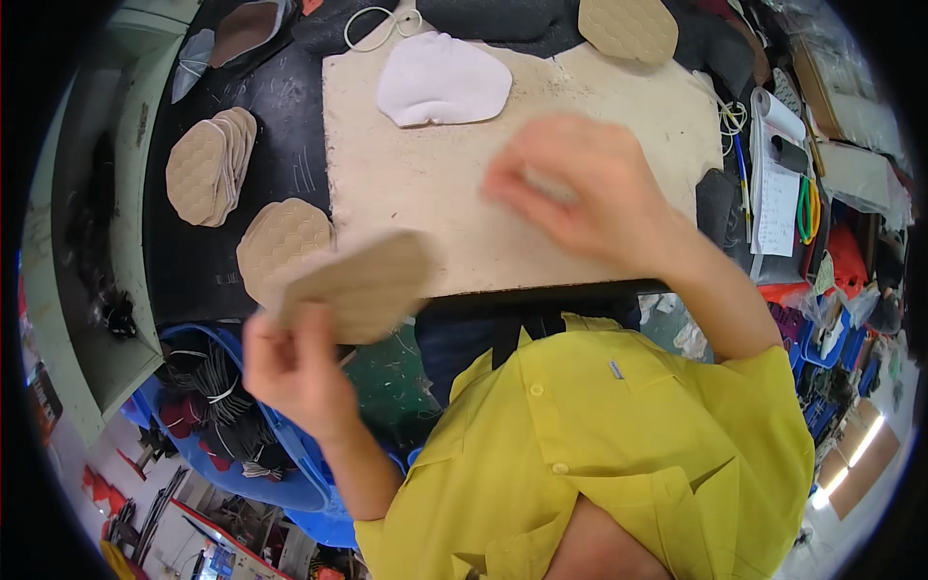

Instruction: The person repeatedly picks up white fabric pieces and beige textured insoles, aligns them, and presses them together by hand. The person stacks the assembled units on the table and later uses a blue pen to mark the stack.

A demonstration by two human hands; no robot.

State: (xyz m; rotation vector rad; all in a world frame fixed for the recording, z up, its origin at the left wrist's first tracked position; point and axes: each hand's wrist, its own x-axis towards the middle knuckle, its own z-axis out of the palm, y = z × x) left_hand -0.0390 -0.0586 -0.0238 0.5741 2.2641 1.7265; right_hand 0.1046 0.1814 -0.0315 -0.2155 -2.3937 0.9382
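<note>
My left hand grips a tan oval fabric piece by its lower left edge, thumb on top; the piece is blurred by motion. It overlaps a small stack of tan quilted oval pieces on the black table. My right hand is raised over the pale board, its fingers curled and smeared, so I cannot tell whether anything is in them. A white oval piece with a puckered lower edge lies on the board's far left part. One tan quilted piece rests at the far right.
A taller stack of tan quilted ovals stands on the black table at the left. Written sheets and coloured loops lie at the right. Below left sits a blue basket with dark bundles of cord.
</note>
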